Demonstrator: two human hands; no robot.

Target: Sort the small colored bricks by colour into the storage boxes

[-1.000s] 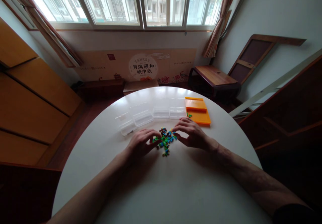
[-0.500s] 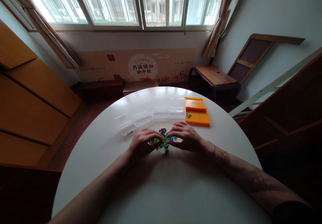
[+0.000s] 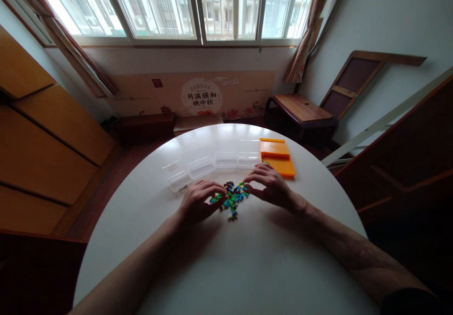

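The left hand (image 3: 198, 203) has its fingers curled, tips touching the left edge of a small heap of tiny multicoloured plastic bricks (image 3: 231, 197). The right hand (image 3: 272, 187) arches loosely over the heap's right edge. Whether either hand pinches a brick cannot be told. The heap lies mid-way across a round white table (image 3: 247, 268). Beyond it stand a row of clear plastic lidded boxes (image 3: 226, 159) and, rightmost, an open orange plastic box (image 3: 279, 159). Behind are a printed cardboard panel (image 3: 201, 95), a dark wooden bench (image 3: 300, 112) and a wide barred window (image 3: 198, 6).
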